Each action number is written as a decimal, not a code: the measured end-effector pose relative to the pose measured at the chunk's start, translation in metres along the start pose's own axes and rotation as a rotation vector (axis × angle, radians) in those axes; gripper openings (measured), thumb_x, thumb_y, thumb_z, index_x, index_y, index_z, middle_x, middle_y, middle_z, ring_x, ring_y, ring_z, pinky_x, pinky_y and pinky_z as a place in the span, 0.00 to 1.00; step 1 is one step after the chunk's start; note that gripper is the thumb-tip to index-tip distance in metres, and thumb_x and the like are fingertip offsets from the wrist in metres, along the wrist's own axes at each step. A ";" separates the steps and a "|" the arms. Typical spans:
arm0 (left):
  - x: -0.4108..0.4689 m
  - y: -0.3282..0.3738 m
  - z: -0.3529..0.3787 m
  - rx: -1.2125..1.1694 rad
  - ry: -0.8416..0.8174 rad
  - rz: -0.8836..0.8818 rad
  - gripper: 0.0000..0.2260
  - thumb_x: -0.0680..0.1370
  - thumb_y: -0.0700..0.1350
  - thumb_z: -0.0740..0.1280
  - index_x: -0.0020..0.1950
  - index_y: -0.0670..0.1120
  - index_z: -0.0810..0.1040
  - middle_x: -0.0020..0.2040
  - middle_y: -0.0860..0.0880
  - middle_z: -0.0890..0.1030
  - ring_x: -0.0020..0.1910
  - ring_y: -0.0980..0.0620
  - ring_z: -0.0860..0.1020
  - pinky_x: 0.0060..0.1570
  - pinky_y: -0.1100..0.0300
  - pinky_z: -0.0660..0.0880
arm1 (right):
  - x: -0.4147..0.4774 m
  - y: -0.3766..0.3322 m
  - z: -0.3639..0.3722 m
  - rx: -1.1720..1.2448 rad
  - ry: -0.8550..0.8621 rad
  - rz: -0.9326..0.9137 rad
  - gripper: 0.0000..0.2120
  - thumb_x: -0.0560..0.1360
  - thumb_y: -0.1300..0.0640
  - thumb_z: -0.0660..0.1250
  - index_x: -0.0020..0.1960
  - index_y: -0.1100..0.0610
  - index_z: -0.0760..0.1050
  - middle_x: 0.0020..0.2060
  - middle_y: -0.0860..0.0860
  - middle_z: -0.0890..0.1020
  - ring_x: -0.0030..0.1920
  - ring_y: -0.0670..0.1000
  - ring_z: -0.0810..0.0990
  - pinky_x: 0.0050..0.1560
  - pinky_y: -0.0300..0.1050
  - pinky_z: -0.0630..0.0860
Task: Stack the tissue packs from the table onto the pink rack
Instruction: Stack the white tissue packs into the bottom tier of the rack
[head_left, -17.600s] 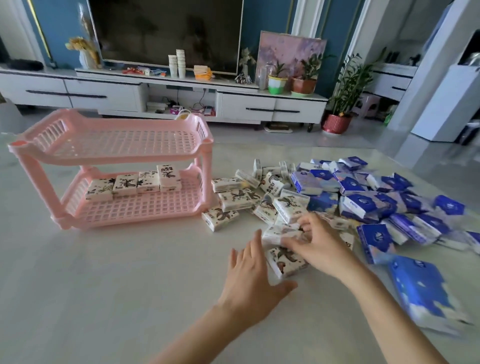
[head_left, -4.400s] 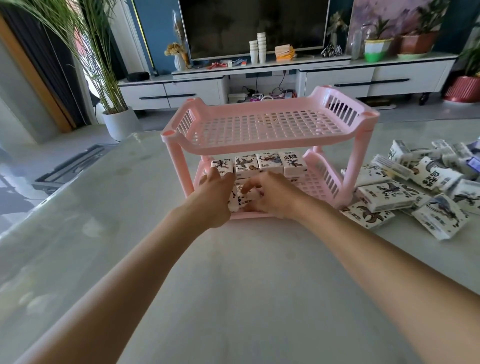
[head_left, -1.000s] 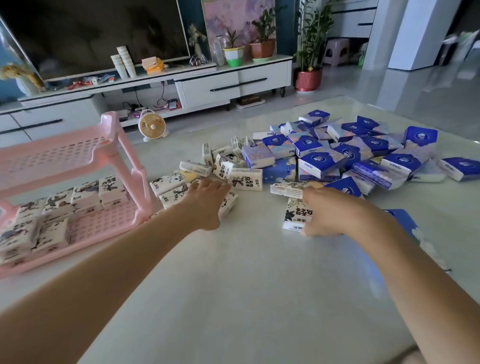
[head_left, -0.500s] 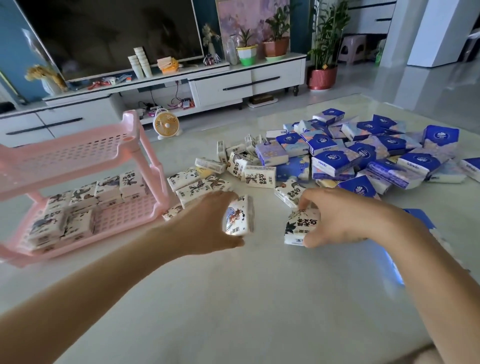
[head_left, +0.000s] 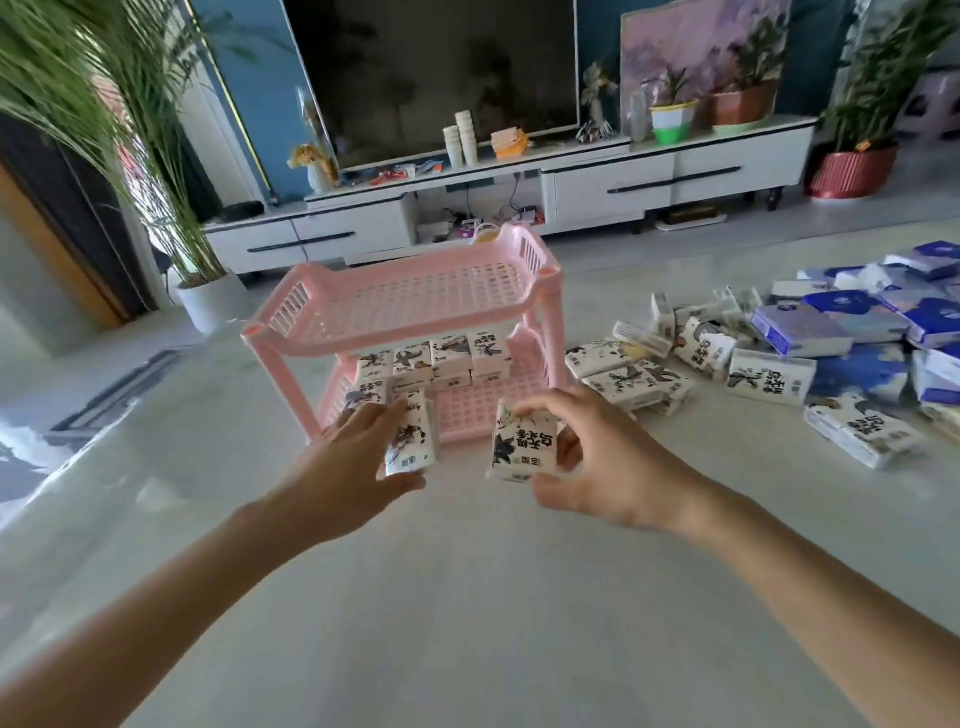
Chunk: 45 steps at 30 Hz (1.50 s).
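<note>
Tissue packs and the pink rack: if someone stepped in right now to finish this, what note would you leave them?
Left hand holds one white pack; right hand holds a second white pack. Both are just in front of the pink rack.
Done: shelved packs sit on the lower shelf, a back row plus a few nearer the front. The top shelf holds none.
Left: place these two, then move the loose white packs and blue packs heaped on the table to the rack's right.
</note>
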<state>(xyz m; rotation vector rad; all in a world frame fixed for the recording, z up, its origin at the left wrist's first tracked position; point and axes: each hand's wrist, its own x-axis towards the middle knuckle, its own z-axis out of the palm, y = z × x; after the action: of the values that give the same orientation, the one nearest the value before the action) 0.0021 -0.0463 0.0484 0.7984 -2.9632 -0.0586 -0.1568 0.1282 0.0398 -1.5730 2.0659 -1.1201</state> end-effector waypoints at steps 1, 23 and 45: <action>0.008 -0.006 -0.001 0.028 0.020 -0.002 0.35 0.74 0.56 0.66 0.75 0.45 0.54 0.72 0.47 0.63 0.71 0.48 0.60 0.70 0.53 0.59 | 0.014 -0.004 0.008 -0.010 0.009 -0.020 0.30 0.68 0.57 0.72 0.67 0.48 0.67 0.55 0.44 0.67 0.47 0.43 0.73 0.44 0.24 0.70; 0.083 -0.047 0.018 0.163 -0.120 0.031 0.29 0.78 0.49 0.63 0.75 0.50 0.54 0.70 0.41 0.61 0.69 0.43 0.58 0.67 0.47 0.61 | 0.142 0.030 0.059 -0.211 -0.092 0.076 0.18 0.73 0.67 0.65 0.62 0.58 0.74 0.41 0.43 0.72 0.37 0.40 0.71 0.34 0.28 0.69; 0.077 -0.044 0.018 0.171 -0.077 -0.003 0.33 0.76 0.51 0.65 0.76 0.51 0.50 0.74 0.45 0.58 0.72 0.46 0.56 0.69 0.48 0.57 | 0.097 0.025 0.053 -0.167 0.046 -0.031 0.10 0.75 0.63 0.65 0.56 0.59 0.75 0.52 0.49 0.73 0.50 0.46 0.73 0.51 0.30 0.68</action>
<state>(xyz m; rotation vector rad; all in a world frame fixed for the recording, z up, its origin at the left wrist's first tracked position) -0.0439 -0.1228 0.0327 0.8367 -3.0719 0.1694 -0.1722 0.0212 0.0072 -1.6757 2.2224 -1.0266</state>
